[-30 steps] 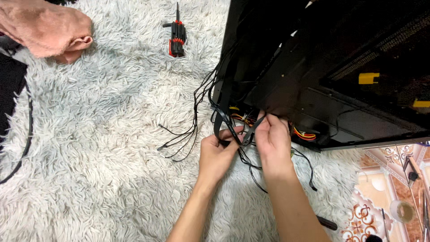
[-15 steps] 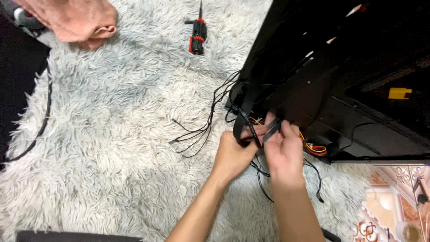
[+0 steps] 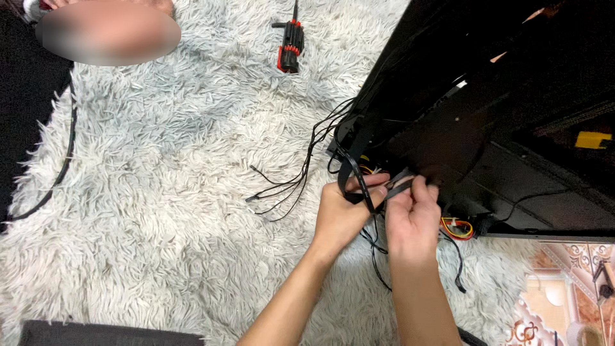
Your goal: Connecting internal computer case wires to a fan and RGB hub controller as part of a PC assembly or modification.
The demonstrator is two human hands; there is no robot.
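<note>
I am looking down at a shaggy pale grey rug [image 3: 160, 192] with long tufted fibres. At the far left, a thin black cord [image 3: 61, 168] is curving across the rug's edge beside a dark patch. Near the top, a small red and black screwdriver [image 3: 291, 46] is lying on the rug, well apart from my hands.

Toward the middle, a bundle of thin black wires [image 3: 291, 182] is trailing out over the rug, their loose ends fanning apart on the fibres. They are running back up to the lower left corner of a large black computer case [image 3: 512, 128], a boxy shell of matte metal panels lying on the rug and filling the right side.

My left hand [image 3: 343, 211] is closing around a flat black cable strap [image 3: 359, 182], fingers curled over it just in front of the case's corner. My right hand [image 3: 413, 214], touching the left, is pinching the other end of the same flat strap between thumb and fingertips.

Inside the case opening, just right of my hands, a cluster of yellow, orange and red wires [image 3: 458, 227] is showing. Farther right, a small yellow tab [image 3: 592, 139] is sitting deep inside the dark interior.
</note>
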